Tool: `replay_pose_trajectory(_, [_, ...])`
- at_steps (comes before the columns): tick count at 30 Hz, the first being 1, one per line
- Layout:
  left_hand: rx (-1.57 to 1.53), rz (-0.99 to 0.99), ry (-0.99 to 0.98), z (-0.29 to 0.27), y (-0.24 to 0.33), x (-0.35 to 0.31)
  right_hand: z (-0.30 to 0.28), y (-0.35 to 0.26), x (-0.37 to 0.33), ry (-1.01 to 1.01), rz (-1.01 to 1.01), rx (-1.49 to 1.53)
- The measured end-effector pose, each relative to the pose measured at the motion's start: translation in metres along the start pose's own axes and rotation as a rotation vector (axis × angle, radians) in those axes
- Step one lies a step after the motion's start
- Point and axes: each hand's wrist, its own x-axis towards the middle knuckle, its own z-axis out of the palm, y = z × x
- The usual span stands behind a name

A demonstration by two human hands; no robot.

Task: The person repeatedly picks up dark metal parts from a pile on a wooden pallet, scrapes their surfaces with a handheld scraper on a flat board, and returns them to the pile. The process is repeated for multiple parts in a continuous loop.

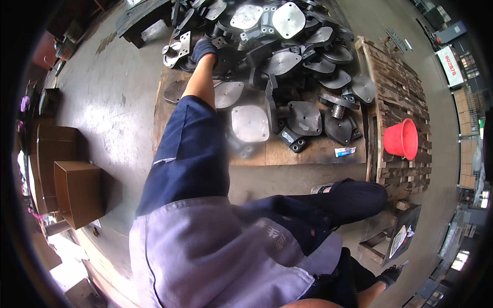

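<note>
My left hand (204, 50), in a dark glove, reaches out to the far left part of the heap of grey metal parts. Its fingers curl down over a metal part that the hand mostly hides. Beside it lies a light bracket (177, 50) with holes and a round stub. Closer to me are a flat round-cornered plate (250, 123) and a duller plate (227, 94). At the lower right, my right hand (390, 276), also gloved, hangs low by my side. It is closed, with the tip of a thin pale object (404, 264) poking out.
The parts lie on a wooden board (313, 157), with a small blue-and-white tube (345, 152) near its front edge. To the right, a red bucket (401, 139) stands on a wooden pallet (405, 92). An open cardboard box (79, 195) is on the left; a low metal stand (393, 233) is near my right leg.
</note>
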Motion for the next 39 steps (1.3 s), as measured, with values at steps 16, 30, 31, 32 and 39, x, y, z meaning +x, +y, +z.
replay_pose_trajectory(16, [-0.178, -0.674, -0.154, -0.043, -0.225, -0.031, -0.007, -0.019, -0.056, 0.216, -0.100, -0.068])
replay_pose_trajectory(30, [-0.279, -0.683, -0.418, -0.014, -0.231, -0.076, -0.028, -0.045, -0.107, 0.171, -0.121, -0.130])
replay_pose_trajectory(31, [-0.166, -0.583, -0.431, -0.009, -0.227, -0.074, -0.038, -0.041, -0.112, 0.195, -0.124, -0.129])
replay_pose_trajectory(32, [-0.015, -0.444, -0.450, -0.005, -0.226, -0.072, -0.045, -0.039, -0.115, 0.210, -0.127, -0.126])
replay_pose_trajectory(39, [0.081, -0.159, -0.480, -0.009, -0.201, -0.034, -0.050, -0.038, -0.129, 0.256, -0.114, -0.144])
